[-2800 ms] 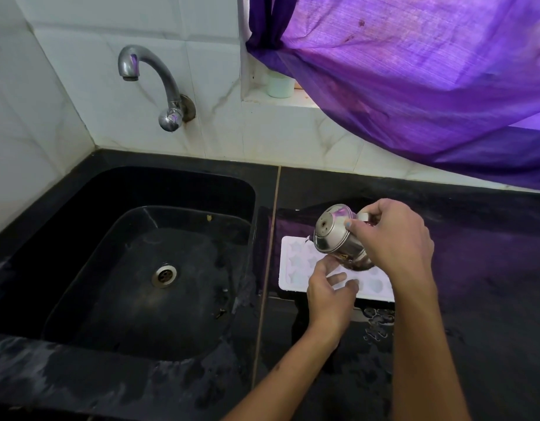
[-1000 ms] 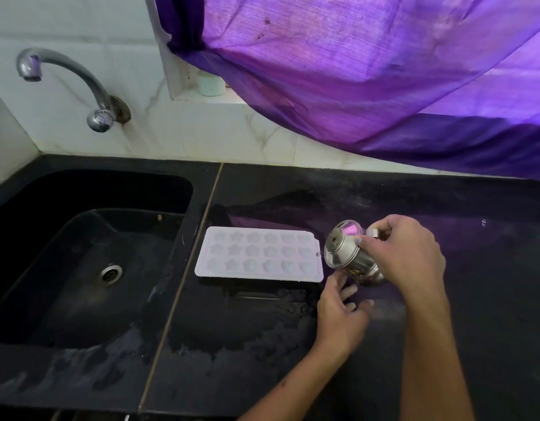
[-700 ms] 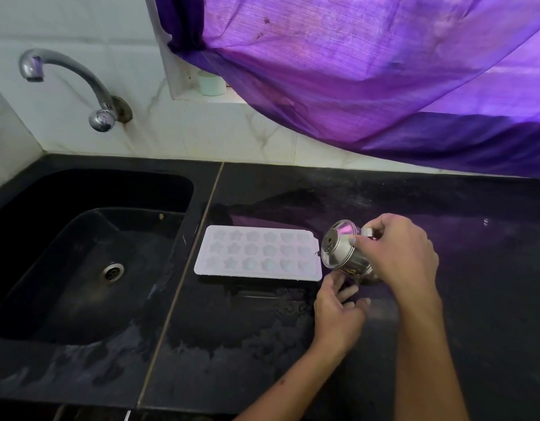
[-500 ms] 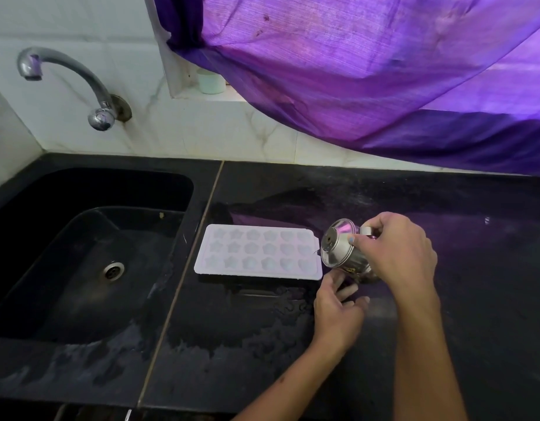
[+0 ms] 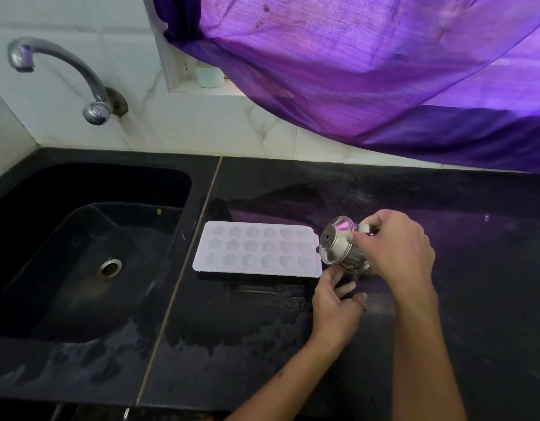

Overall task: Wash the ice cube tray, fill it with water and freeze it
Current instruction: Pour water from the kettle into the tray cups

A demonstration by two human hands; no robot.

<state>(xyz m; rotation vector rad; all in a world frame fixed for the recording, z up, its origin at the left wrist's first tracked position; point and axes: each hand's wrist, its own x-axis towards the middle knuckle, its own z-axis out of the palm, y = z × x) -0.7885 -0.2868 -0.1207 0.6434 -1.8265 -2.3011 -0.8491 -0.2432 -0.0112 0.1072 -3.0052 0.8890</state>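
A white ice cube tray (image 5: 256, 249) with star and flower shaped cells lies flat on the black counter (image 5: 293, 344), just right of the sink. My right hand (image 5: 393, 247) grips a small steel jug (image 5: 341, 247) by its handle and tilts it, its lidded spout end over the tray's right edge. My left hand (image 5: 335, 305) rests on the counter at the tray's near right corner, fingers spread and straight, touching the tray's edge below the jug. Whether water is flowing cannot be made out.
A black sink (image 5: 89, 253) with a steel drain lies at the left under a curved steel tap (image 5: 80, 77). A purple curtain (image 5: 369, 65) hangs over the back right. A small pale cup (image 5: 208, 75) stands on the window ledge. Water is spread on the counter near the tray.
Since 2.8 s ago the view has swung right and both hands have shifted from over the tray's middle to its right end. In the last second almost nothing moved.
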